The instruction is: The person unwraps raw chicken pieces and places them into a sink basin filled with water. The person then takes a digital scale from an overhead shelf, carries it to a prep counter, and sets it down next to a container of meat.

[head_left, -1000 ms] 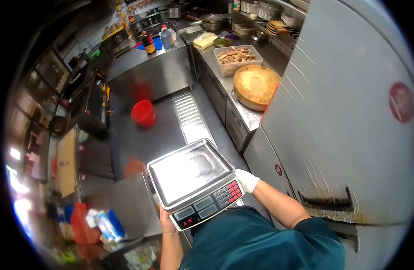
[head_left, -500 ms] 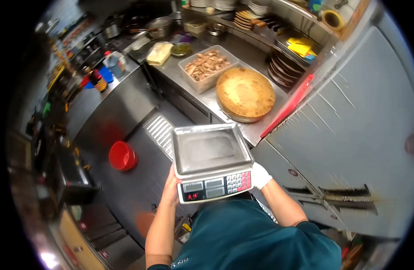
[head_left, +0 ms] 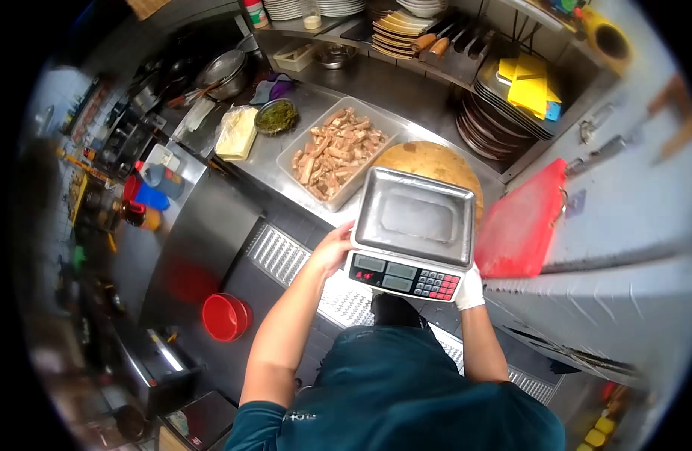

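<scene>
A digital scale (head_left: 413, 225) with a bare metal tray and a keypad facing me is held between both hands in front of my body. My left hand (head_left: 333, 249), without a glove, grips its left side. My right hand (head_left: 471, 289), in a white glove, grips the lower right corner; its fingertips are hidden under the scale. Behind the scale, a round wooden board (head_left: 436, 158) is partly covered by it. Just left of the board stands a clear plastic tub (head_left: 284, 161) of cut meat pieces (head_left: 338, 150).
A bowl of greens (head_left: 277, 117) and a yellowish bagged block (head_left: 237, 134) lie on the steel counter. Plates and knives fill the shelf above. A red cutting board (head_left: 522, 225) stands at the right. A red bucket (head_left: 226, 316) is on the floor.
The scale, held in both hands, has come closer to the counter and now overlaps the round board. The view has turned toward the counter, showing more of the red cutting board.
</scene>
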The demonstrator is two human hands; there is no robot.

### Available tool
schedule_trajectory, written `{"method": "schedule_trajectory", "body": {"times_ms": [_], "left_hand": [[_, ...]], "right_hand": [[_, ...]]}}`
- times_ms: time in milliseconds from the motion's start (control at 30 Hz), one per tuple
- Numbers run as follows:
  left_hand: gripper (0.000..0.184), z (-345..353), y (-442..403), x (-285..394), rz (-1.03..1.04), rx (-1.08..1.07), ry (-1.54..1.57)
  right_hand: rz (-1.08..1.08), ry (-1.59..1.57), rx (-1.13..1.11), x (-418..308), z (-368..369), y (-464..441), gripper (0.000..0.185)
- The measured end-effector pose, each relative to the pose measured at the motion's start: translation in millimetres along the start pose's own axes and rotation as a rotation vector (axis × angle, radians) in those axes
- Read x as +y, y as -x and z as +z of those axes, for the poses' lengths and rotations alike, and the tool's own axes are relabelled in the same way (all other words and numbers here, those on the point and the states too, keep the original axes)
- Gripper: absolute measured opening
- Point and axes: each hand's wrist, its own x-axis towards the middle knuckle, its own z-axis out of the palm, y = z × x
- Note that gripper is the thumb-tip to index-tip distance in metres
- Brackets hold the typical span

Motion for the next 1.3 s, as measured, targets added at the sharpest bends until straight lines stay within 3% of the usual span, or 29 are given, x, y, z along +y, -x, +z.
{"method": "schedule_trajectory", "body": {"times_ms": [333,367,400,467,600,667,733,800,833,933,967,1067,1167,1300], "left_hand": [[0.071,7.4,-168.5,53.7,-0.004,-0.153,-0.213],[0.067,-10.2,-193.9,27.6,0.068,-0.176,-0.273],[0.063,2.6,-186.3,51.9,0.034,-0.126,-0.414],[0.061,-36.2,-197.6,35.7,0.186,-0.105,-0.770],[0.060,-79.0,-125.1,94.4,0.323,0.211,-0.790],[0.067,-110.4,-93.8,107.5,0.672,0.582,-0.907],[0.076,-176.9,-96.0,97.7,0.581,0.799,-0.914],[0.075,-202.9,-102.9,111.2,0.117,0.685,-0.466],[0.076,-211.3,-104.0,115.3,-0.111,0.624,-0.239],[0.065,-251.4,-139.2,105.7,-0.479,0.317,0.195],[0.058,-259.5,-146.5,102.4,-0.482,0.268,0.160],[0.043,-261.8,-160.6,106.7,-0.490,0.164,0.105],[0.037,-259.6,-157.7,120.1,-0.504,0.167,0.129],[0.034,-271.3,-153.3,112.7,-0.485,0.220,0.105]], "right_hand": [[-0.206,-0.030,0.295,-33.0,49.5,-80.1,0.034],[-0.270,0.084,0.312,-28.7,44.6,-86.0,0.036],[-0.340,0.199,0.334,-22.4,38.4,-96.1,0.038],[-0.401,0.348,0.423,-14.8,26.0,-105.8,0.038],[-0.665,0.474,0.562,7.8,-15.9,-111.6,0.041],[-0.656,0.658,0.754,11.0,7.1,-96.9,0.046],[-0.568,0.281,0.779,29.3,10.7,-84.3,0.054],[-0.490,0.089,0.853,51.3,18.3,-72.8,0.056],[-0.486,0.065,0.870,59.4,18.0,-72.0,0.066],[-0.353,-0.054,0.865,69.4,45.7,-64.5,0.080],[-0.322,-0.034,0.789,75.4,30.4,-61.3,0.088],[-0.263,-0.108,0.719,68.2,32.6,-60.0,0.086],[-0.328,-0.228,0.685,54.3,34.5,-72.0,0.074],[-0.318,-0.142,0.740,40.1,25.8,-81.4,0.063]]}}
